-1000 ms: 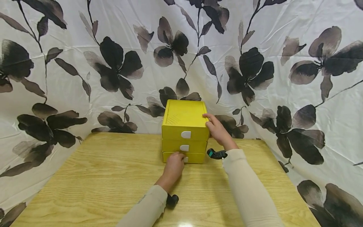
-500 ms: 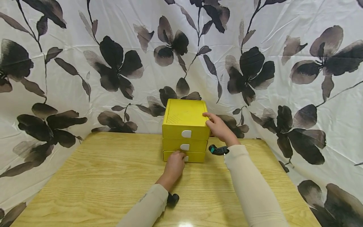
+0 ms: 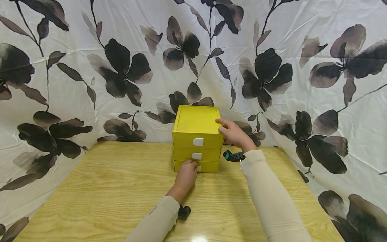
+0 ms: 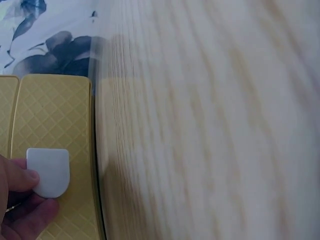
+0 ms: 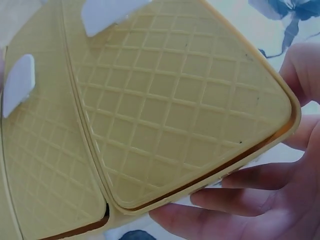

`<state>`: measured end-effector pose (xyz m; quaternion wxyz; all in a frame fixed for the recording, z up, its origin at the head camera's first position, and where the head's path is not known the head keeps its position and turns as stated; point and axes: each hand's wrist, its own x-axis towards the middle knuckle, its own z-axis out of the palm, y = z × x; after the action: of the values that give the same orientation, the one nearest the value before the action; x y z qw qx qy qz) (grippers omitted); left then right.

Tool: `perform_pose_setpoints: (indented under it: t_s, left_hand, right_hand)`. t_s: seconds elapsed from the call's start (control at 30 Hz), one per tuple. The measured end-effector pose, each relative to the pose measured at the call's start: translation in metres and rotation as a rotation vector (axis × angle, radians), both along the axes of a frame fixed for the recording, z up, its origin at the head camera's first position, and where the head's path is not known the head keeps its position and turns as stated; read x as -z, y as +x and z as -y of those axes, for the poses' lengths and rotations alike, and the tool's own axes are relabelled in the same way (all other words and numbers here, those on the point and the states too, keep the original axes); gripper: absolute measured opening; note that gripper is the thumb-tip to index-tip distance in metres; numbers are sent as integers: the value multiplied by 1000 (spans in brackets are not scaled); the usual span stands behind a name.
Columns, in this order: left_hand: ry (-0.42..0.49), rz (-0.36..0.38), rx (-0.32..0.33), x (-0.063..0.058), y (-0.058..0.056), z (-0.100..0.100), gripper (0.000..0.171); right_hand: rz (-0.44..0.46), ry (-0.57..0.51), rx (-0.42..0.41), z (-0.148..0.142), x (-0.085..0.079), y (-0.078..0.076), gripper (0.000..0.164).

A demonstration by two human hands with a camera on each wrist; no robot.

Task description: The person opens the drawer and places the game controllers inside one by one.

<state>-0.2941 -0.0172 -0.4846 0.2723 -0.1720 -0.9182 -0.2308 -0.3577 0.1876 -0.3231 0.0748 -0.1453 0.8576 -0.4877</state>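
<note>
A yellow cabinet [image 3: 196, 118] with three stacked drawers stands at the back of the table, each drawer front bearing a white tab handle. My left hand [image 3: 185, 174] is at the bottom drawer [image 3: 208, 167]. Its thumb and finger pinch the white handle [image 4: 52, 172] there, as the left wrist view shows. The right hand [image 3: 237, 134] rests over the cabinet's upper right edge, some fingertips on top and others lying against the side. In the right wrist view, its fingers [image 5: 240, 200] reach along the side wall beside the top drawer front [image 5: 180, 100]. All drawer fronts look closed.
Wooden table [image 3: 121, 188] spreads in front of the cabinet and to both sides. A white cloth with dark flowers [image 3: 127, 30] hangs right behind the cabinet and along both sides. Black wrist devices [image 3: 234, 156] sit at both cuffs.
The right hand and forearm have shifted slightly, staying on the cabinet's upper right edge. My left hand keeps its place at the bottom handle, and the drawers look unchanged.
</note>
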Motion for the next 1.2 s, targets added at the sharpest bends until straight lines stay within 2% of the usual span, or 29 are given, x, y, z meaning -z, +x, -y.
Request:
perform_pose_setpoints:
  t_s: [0.37, 0.6, 0.73, 0.83, 0.93, 1.07, 1.2]
  left_hand:
    - [27, 20, -3, 1, 0, 0, 10]
    - [169, 78, 5, 4, -2, 3, 10]
    - [275, 126, 6, 4, -1, 6, 10]
    - [374, 190, -15, 5, -1, 7, 11]
    - [431, 229, -30, 5, 0, 8, 11]
    - [446, 233, -34, 6, 0, 9, 11]
    - [431, 215, -28, 9, -1, 9, 11]
  right_hand:
    - [17, 38, -68, -5, -5, 0, 59]
    - [50, 3, -87, -5, -9, 1, 59]
    - [36, -38, -67, -5, -1, -2, 55]
    - [40, -102, -64, -7, 6, -2, 48]
    - [59, -172, -101, -10, 15, 0, 49]
    - [52, -219, -131, -12, 25, 1, 54]
    - [-1, -224, -99, -12, 29, 3, 45]
